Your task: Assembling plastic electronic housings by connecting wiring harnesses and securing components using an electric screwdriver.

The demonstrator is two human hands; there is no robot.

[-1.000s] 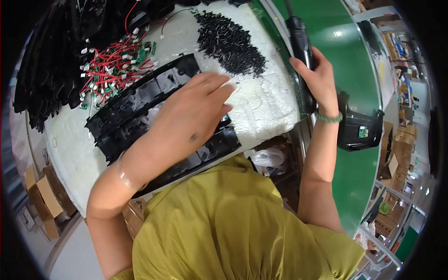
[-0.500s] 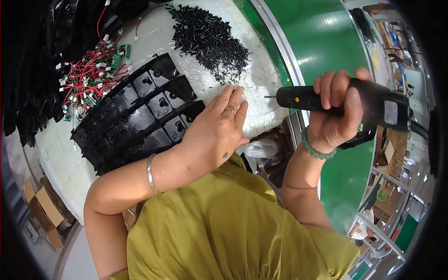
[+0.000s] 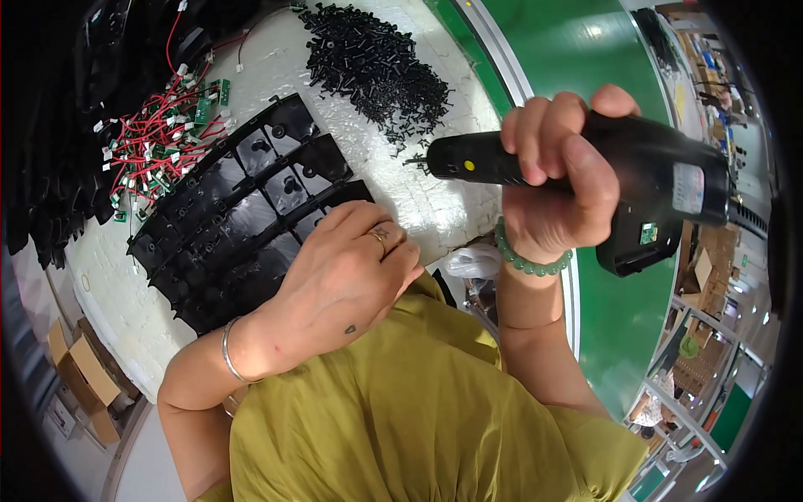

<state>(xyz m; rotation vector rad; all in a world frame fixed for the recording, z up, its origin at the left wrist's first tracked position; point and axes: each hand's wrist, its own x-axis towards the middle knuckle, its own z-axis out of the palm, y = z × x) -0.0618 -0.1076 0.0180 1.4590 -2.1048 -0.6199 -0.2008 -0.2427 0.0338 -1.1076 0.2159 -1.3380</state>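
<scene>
My right hand is wrapped round a black electric screwdriver with a cord at its back end. The screwdriver's tip reaches a few black screws at the near edge of a heap of black screws. My left hand has its fingers curled in at the right end of several black plastic housings, which lie side by side. What those fingers hold, if anything, is hidden beneath the hand.
White foam lies under the parts. Small green circuit boards with red wires are heaped at left, beside stacked black parts. Rightward runs a green belt carrying a black housing. A clear plastic bag sits near my body.
My left hand has drawn back from the screws toward my body, and its fingers have curled in. My right hand has brought the screwdriver leftward, its tip now at the screws.
</scene>
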